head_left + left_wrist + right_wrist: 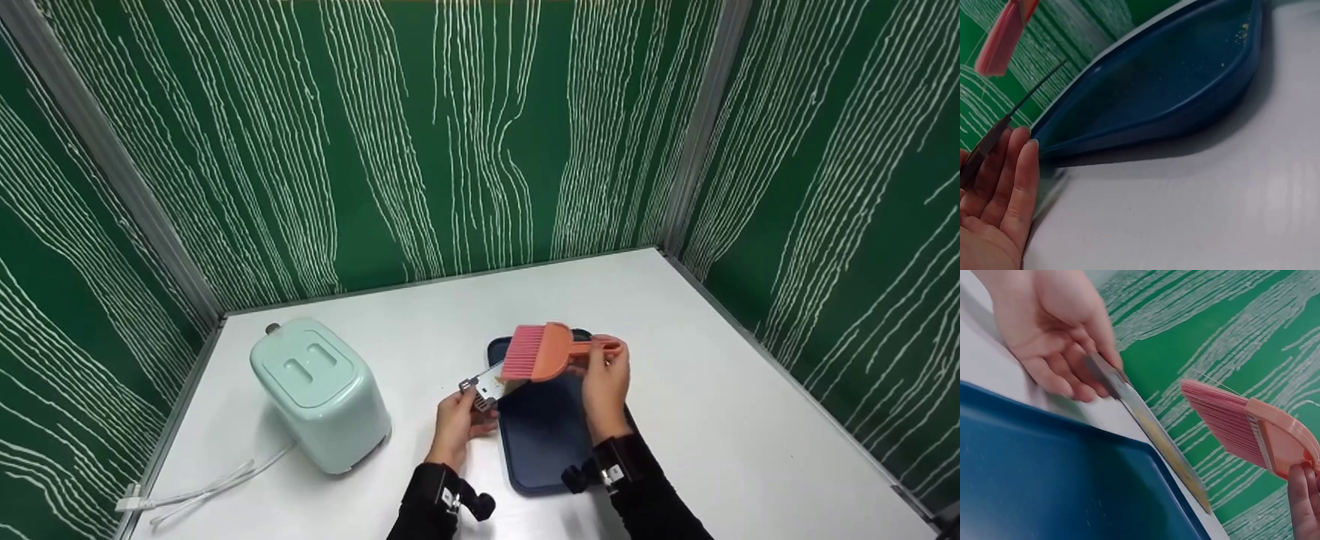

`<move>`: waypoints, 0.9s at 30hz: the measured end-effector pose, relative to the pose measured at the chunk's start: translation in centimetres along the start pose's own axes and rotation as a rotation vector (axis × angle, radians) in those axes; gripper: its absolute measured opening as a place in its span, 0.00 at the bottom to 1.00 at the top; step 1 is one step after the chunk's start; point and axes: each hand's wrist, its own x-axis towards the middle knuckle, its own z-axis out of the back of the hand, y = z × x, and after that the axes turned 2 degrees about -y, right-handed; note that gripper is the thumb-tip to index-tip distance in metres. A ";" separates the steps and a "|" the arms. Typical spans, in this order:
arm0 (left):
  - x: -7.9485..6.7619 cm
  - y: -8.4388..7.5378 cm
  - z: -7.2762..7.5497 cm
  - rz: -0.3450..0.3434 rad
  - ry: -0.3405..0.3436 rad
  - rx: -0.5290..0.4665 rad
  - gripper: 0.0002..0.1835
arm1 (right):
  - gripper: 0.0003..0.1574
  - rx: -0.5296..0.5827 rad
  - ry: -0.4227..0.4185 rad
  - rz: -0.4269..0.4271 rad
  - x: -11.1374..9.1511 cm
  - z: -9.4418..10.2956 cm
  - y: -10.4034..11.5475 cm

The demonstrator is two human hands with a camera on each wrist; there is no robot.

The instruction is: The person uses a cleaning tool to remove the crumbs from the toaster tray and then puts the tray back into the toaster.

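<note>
My left hand (pixel 452 426) pinches one end of a thin metal crumb tray (pixel 486 388), held tilted over the left side of a dark blue tray (pixel 546 442). Yellowish crumbs show along the metal piece in the right wrist view. By its handle, my right hand (pixel 606 390) grips an orange brush (pixel 553 352) with pink bristles. In the head view the bristles overlap the crumb tray's far end; the right wrist view shows a gap between them. Small crumbs (pixel 1243 35) lie in the blue tray near one corner.
To the left stands a mint-green toaster (pixel 341 405) with two covered slots on top. Its white cord and plug (pixel 133 498) trail to the table's left edge. Green panels with white streaks (pixel 480 150) enclose the white table (pixel 750 420) at the back and sides.
</note>
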 end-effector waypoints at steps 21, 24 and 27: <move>0.8 0.2 -0.3 0.055 -0.027 0.003 0.16 | 0.12 -0.080 0.095 -0.008 -0.7 -1.8 -2.0; 0.6 0.3 -0.2 0.044 -0.029 -0.004 0.16 | 0.11 -0.105 0.104 -0.026 -1.0 -1.6 -2.5; 0.4 0.4 -0.2 0.041 -0.035 -0.005 0.16 | 0.11 -0.130 0.115 -0.039 -1.2 -1.3 -2.8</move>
